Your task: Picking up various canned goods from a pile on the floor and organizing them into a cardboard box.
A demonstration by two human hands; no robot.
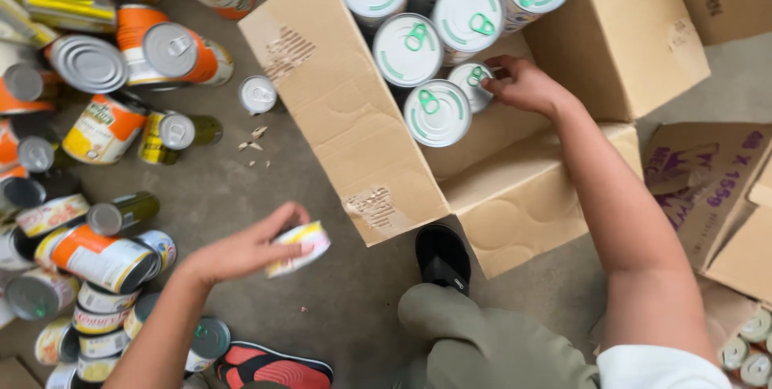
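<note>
My left hand (241, 251) holds a small can with a yellow and white label (301, 247) low over the grey floor, fingers wrapped around its side. My right hand (524, 83) reaches into an open cardboard box (354, 132) and grips a small can with a green pull ring (471, 83). That can sits among several larger silver-lidded cans with green rings (437, 112) packed upright in the box.
Many loose cans and small bottles (100, 128) lie and stand on the floor at the left. One small can (257, 95) stands alone near the box flap. A black sandal (441, 256) and my knee are below the box. More cardboard boxes (708, 188) sit at right.
</note>
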